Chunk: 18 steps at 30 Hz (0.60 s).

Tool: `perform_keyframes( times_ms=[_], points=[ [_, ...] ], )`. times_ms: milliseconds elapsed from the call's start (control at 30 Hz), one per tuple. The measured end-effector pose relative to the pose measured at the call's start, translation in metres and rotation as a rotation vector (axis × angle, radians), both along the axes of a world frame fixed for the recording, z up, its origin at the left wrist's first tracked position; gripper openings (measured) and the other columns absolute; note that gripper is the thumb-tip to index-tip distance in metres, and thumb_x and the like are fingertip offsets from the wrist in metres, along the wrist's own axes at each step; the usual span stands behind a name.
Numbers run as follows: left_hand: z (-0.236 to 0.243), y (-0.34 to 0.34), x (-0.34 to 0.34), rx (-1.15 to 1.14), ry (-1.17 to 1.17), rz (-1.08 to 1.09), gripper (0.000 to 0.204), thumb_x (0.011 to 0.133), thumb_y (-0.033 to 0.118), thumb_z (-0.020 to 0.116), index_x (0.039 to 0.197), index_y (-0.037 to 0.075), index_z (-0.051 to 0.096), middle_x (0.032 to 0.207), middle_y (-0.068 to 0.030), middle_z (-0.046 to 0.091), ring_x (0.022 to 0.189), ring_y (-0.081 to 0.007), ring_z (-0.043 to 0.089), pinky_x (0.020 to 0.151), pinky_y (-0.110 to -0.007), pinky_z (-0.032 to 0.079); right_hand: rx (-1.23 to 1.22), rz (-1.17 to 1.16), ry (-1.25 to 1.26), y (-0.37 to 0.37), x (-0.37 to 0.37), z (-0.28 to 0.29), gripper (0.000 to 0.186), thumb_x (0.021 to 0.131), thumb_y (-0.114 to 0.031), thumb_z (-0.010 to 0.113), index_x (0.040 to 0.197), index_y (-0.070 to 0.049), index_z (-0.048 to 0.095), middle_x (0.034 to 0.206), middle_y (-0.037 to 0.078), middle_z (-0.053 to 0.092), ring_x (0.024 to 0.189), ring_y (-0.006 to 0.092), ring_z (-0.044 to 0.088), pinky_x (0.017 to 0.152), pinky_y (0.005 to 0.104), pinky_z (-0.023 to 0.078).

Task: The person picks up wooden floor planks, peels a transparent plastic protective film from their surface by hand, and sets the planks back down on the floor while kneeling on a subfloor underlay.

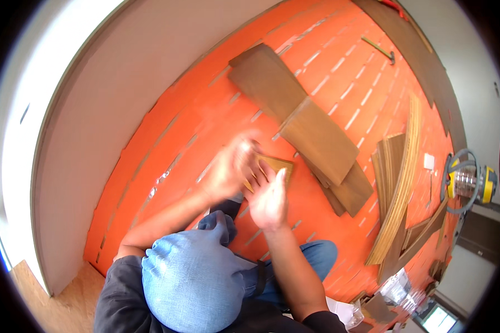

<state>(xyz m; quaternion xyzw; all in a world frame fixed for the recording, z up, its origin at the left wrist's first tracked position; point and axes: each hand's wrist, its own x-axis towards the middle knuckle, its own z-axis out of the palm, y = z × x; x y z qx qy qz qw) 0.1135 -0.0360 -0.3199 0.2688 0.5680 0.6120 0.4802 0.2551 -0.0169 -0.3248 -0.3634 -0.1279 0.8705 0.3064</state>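
My left hand [236, 169] is raised in front of me and smeared by motion, so its fingers cannot be made out. Close beside it is my right hand [269, 202], palm partly turned up, thumb out and fingers stretched apart. Behind the fingers shows a small brown wood-look piece [283, 166]; its near side is hidden by the hands. Whether that piece is touched or lies on the floor, I cannot tell. Beyond, several brown floor planks [322, 139] lie overlapping on the orange underlay [205, 116].
Longer planks [400, 188] lie stacked at the right, near a yellow and grey vacuum cleaner [472, 183]. A hammer [380, 51] rests on the underlay at the far right. Laid brown flooring [411, 50] runs along the far wall. A pale wall [111, 100] borders the left.
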Motion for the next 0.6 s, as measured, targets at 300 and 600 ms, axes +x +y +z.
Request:
perform_keyframes(
  times_ms=[300,600],
  points=[
    [-0.007,-0.012,0.054,0.624,0.749,-0.502,0.077,0.098,0.021,0.045,0.168,0.003,0.020,0.170,-0.0302,0.018,0.160,-0.0462,0.015,0.129,-0.055,0.011,0.137,-0.273,0.056,0.055,-0.001,0.003,0.099,0.102,-0.073,0.043,0.165,-0.001,0.019,0.166,0.022,0.032,0.149,0.0391,0.041,0.124,0.0518,0.035],
    [0.004,-0.027,0.010,0.187,1.107,-0.489,0.071,0.098,0.021,0.049,0.165,0.008,0.028,0.164,-0.0176,0.036,0.158,-0.0391,0.024,0.126,-0.065,0.016,0.062,0.108,0.218,-0.030,0.022,0.030,0.064,0.112,-0.049,0.038,0.159,-0.005,0.036,0.161,0.016,0.040,0.151,0.0280,0.036,0.127,0.0475,0.028]
  ],
)
